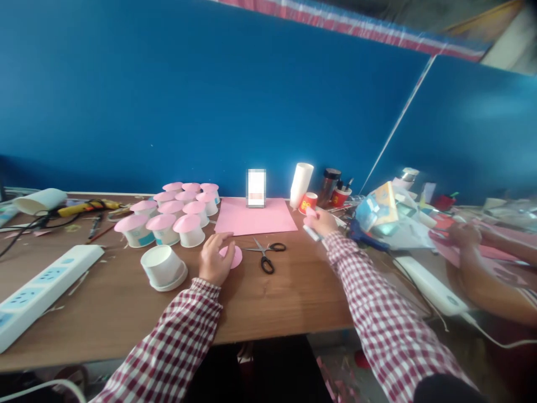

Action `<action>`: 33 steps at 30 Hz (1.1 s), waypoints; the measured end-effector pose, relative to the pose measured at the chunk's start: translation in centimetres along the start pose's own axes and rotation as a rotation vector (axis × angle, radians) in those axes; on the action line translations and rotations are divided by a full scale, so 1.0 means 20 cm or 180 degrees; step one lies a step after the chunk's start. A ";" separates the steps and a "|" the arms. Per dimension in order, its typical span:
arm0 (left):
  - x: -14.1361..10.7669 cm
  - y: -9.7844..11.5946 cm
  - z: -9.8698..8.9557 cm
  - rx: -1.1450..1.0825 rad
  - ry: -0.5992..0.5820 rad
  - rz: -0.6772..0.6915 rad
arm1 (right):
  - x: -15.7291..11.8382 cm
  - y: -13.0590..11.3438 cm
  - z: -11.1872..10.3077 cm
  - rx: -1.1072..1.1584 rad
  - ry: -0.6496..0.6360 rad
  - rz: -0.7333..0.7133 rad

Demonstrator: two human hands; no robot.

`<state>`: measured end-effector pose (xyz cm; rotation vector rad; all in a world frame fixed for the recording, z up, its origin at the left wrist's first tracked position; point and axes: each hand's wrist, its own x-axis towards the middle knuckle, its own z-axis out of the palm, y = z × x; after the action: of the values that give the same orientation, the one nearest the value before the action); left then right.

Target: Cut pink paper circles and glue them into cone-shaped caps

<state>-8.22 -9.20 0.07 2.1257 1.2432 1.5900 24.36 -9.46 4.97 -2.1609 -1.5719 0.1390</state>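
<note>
My left hand (215,260) rests at the table's front middle with its fingers apart, its thumb over the edge of a pink paper circle (235,257). To its right lie black-handled scissors (265,254) with parted blades. Stretched forward on the right, my right hand (323,223) has its fingers curled in, and what is between them is unclear. A small white stick-shaped thing (311,233) shows just below those fingers, and a red paper cup (308,202) stands just beyond. Left of my left hand, a white paper cup (161,266) leans on a white lid or rim.
Several white cups with pink paper tops (188,228) stand back left. Pink sheet (255,218) lies before a pixelated device (257,188). Power strips (46,285) and cables flank the table. A white roll (302,184), dark bottle (329,187) and another person's hands (464,238) are right.
</note>
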 end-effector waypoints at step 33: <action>-0.06 0.19 0.14 -0.1231 -0.1125 -0.0253 | -0.49 -0.49 0.32 0.5027 -0.1654 -0.0109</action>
<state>-4.01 -11.62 0.45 1.9670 0.8196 1.2300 10.32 -14.26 1.63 -0.8128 -0.9714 1.4356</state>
